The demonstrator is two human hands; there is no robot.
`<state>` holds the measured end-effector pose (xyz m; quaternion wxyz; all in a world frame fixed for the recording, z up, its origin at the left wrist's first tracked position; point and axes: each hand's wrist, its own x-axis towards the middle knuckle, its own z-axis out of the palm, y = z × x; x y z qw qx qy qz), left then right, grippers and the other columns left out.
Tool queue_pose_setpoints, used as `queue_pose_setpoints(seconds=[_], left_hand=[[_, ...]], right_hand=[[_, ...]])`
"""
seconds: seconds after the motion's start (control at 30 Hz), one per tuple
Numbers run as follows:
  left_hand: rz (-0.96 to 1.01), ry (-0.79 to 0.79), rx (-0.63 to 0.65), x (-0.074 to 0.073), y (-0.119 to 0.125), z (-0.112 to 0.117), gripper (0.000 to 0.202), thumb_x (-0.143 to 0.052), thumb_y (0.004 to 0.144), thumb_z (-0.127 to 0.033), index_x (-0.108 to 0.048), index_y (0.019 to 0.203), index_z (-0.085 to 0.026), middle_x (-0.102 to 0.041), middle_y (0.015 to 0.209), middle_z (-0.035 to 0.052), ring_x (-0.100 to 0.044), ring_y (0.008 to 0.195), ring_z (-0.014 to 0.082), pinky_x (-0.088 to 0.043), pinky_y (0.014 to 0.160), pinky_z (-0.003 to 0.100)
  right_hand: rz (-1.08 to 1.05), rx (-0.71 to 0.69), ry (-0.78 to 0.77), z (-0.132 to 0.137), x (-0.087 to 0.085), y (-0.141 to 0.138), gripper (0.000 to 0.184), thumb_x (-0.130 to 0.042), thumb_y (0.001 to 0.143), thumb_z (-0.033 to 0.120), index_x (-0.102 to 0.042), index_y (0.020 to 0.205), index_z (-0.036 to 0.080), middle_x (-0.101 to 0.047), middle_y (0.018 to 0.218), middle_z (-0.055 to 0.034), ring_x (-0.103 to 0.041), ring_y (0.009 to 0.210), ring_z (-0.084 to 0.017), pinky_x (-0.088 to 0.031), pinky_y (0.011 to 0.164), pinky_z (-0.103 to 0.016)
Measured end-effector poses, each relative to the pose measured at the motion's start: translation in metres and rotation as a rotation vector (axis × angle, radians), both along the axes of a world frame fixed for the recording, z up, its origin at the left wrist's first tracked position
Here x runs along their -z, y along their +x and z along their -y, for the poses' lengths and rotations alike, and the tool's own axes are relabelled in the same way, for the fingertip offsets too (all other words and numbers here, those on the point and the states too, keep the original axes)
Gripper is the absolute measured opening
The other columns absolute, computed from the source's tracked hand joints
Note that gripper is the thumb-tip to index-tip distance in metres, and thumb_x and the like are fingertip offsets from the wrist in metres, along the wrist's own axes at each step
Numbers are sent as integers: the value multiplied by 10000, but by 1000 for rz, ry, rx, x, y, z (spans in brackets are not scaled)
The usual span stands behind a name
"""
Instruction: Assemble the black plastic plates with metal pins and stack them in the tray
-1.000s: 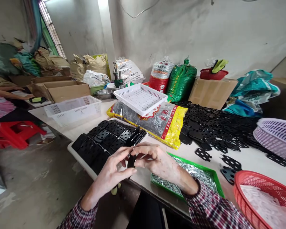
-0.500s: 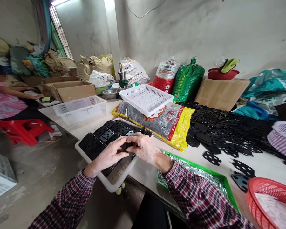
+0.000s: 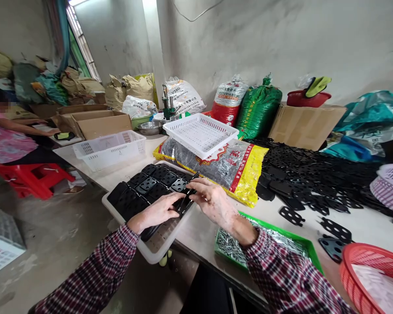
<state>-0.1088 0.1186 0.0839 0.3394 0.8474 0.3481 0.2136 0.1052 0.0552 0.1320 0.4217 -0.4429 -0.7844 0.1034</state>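
Note:
A white basket (image 3: 157, 255) on the near side of the table holds rows of black perforated plastic plates (image 3: 147, 184), packed close together. My left hand (image 3: 160, 212) reaches over its near part, fingers stretched out and thumb apart, touching the plates. At the basket's right side, my right hand (image 3: 212, 201) has its bent fingers and thumb around the edge of a black plate (image 3: 192, 192) that stands tilted. My fingers partly hide this plate. To the right of the basket lies a green tray (image 3: 315, 257) of loose metal pins (image 3: 231, 245).
A white shallow basket (image 3: 201, 133) rests on a yellow-edged sack (image 3: 245, 174). Loose black plates (image 3: 301, 179) cover the table's right side, near a red basket (image 3: 356, 270). Another white basket (image 3: 113, 150) stands at left. A person in pink (image 3: 9, 135) sits farther left.
My hands have moved apart. The right hand has shifted right to the basket's edge; the left has moved slightly right and lower, uncovering more plates.

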Motion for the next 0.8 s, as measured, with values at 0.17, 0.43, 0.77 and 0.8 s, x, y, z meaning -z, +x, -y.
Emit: queue_pose_setpoints(seconds=[0.17, 0.43, 0.77, 0.8], left_hand=[[-38, -10, 13, -1, 3, -3, 568, -612, 736, -126, -623, 1291, -250, -612, 1395, 91, -621, 1201, 244, -593, 886, 353], [-66, -30, 111, -13, 10, -7, 516, -564, 745, -75, -672, 1203, -288, -639, 1265, 48, -661, 1044, 202, -585, 848, 301], [-114, -122, 92, -5, 3, -12, 559, -625, 769, -158, -618, 1325, -213, -610, 1341, 95, -689, 975, 198, -590, 881, 336], [-119, -126, 86, -4, 3, -11, 570, -628, 771, -165, -609, 1339, -203, -618, 1340, 104, -697, 963, 200, -594, 876, 339]], right_hand=[[-53, -3, 43, 7, 1, 9, 344, -540, 881, 42, -731, 1124, 193, -703, 1188, -99, -698, 1043, -219, -570, 889, -337], [-80, -6, 64, 15, 4, 19, 326, -551, 887, 55, -723, 1122, 202, -711, 1173, -87, -694, 1048, -211, -565, 892, -326], [2, 6, -164, 19, 17, 23, 365, -564, 859, 30, -735, 1133, 201, -736, 1165, -80, -711, 1005, -214, -556, 887, -328], [17, 7, -208, 19, 21, 22, 381, -562, 853, 29, -736, 1139, 210, -743, 1162, -75, -716, 995, -215, -555, 878, -321]])
